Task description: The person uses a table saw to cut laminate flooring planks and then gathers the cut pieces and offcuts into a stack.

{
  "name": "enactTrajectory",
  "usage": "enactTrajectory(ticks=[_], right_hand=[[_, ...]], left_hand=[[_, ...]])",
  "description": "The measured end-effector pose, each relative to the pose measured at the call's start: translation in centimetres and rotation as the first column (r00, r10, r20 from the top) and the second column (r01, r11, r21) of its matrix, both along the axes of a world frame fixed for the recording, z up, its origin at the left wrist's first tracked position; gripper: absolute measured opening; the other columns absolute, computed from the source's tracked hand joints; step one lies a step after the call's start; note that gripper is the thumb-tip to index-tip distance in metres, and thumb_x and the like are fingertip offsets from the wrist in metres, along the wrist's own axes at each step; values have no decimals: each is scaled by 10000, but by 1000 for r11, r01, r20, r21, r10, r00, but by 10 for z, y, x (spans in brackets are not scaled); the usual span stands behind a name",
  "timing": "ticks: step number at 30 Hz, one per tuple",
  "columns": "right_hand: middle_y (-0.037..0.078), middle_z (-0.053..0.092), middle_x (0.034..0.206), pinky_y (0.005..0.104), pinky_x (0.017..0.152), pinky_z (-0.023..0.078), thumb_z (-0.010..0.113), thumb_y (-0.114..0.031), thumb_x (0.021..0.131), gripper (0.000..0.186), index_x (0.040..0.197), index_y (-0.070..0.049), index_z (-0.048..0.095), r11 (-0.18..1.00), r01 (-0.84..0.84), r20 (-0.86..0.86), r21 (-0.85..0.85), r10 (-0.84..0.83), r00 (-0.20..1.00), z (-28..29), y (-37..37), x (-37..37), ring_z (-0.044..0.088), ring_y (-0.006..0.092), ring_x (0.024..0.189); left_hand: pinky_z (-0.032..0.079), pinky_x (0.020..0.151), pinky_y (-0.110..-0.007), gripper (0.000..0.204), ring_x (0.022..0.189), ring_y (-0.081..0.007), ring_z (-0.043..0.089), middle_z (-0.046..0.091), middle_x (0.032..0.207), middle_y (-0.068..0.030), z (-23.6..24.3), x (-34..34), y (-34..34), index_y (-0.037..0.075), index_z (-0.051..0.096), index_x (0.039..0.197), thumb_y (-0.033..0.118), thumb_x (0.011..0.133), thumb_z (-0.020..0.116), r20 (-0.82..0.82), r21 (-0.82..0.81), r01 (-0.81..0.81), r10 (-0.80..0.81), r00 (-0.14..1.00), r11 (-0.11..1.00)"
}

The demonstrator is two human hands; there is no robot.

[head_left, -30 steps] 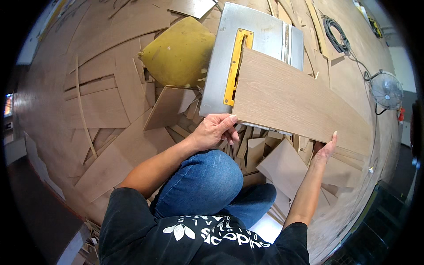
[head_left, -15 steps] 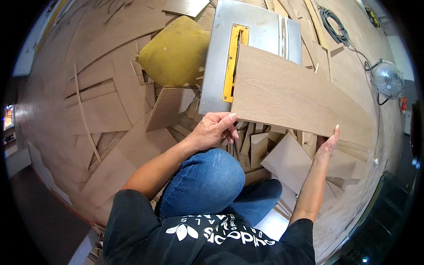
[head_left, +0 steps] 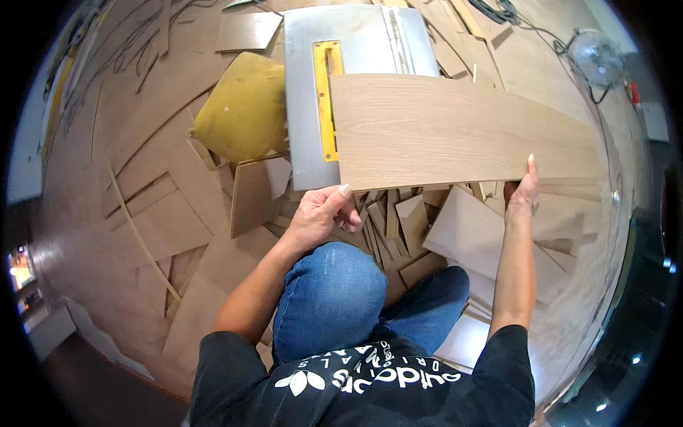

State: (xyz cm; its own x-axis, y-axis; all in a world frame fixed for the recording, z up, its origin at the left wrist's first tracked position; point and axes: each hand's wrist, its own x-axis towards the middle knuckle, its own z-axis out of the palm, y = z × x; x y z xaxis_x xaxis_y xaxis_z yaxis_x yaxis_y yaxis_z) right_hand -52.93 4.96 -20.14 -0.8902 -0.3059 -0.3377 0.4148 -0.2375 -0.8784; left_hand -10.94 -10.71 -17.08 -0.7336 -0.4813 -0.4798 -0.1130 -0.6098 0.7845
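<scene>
A wide light-brown wooden plank (head_left: 455,132) lies across the grey metal table of a table saw (head_left: 370,35). Its left end rests beside the yellow slot insert (head_left: 328,99), and its right part juts out past the saw. At the plank's near left corner, my left hand (head_left: 321,215) is closed, thumb tip against the edge and fingers curled below. Further right, my right hand (head_left: 523,191) grips the near edge with the thumb on top; its other fingers are hidden underneath. The slot shows a dark gap, but the blade cannot be made out.
Offcuts (head_left: 413,224) are heaped between my knees and the saw. Left of the saw sits a yellow rounded object (head_left: 242,107), with a board (head_left: 257,196) leaning near it. Loose sheets cover the floor. A round fan (head_left: 596,60) and a dark cable coil (head_left: 494,11) are at far right.
The whole view has turned, so saw and plank appear further left and more level. Both hands keep their places on the plank, which stays in about the same position beside the insert.
</scene>
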Motion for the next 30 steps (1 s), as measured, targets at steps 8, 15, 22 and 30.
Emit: enactTrajectory(ticks=[8,15,22,30], right_hand=[[140,609,1112,363,889,472,671,-245,860,414,1137,37,549,998,50,-38,38,-49,998,-16,21,3,583,238,1019],[159,594,1152,369,913,471,687,-213,838,482,1189,74,523,966,256,-24,-24,-256,966,-5,111,43,578,252,1050],[153,617,1129,382,915,474,634,-186,867,358,1137,36,557,880,473,156,-42,-461,873,-18,276,71,596,260,1038],[70,633,1040,344,871,453,711,-187,824,323,1073,-16,599,761,636,67,130,-646,760,-119,370,47,570,202,994]], left_hand=[[516,624,-272,387,636,-135,606,633,698,-59,12,13,15,-19,612,1091,328,987,478,244,24,9,-15,970,1000],[466,643,-271,349,700,-145,580,638,787,-84,19,21,25,-29,621,1037,287,981,483,98,97,157,-167,981,983],[422,634,-304,363,702,-178,534,610,768,-66,27,35,47,72,621,785,366,959,497,73,108,70,-79,994,992],[438,637,-266,259,716,-149,544,586,796,-51,28,82,50,88,628,885,306,963,510,143,140,-84,64,988,987]])
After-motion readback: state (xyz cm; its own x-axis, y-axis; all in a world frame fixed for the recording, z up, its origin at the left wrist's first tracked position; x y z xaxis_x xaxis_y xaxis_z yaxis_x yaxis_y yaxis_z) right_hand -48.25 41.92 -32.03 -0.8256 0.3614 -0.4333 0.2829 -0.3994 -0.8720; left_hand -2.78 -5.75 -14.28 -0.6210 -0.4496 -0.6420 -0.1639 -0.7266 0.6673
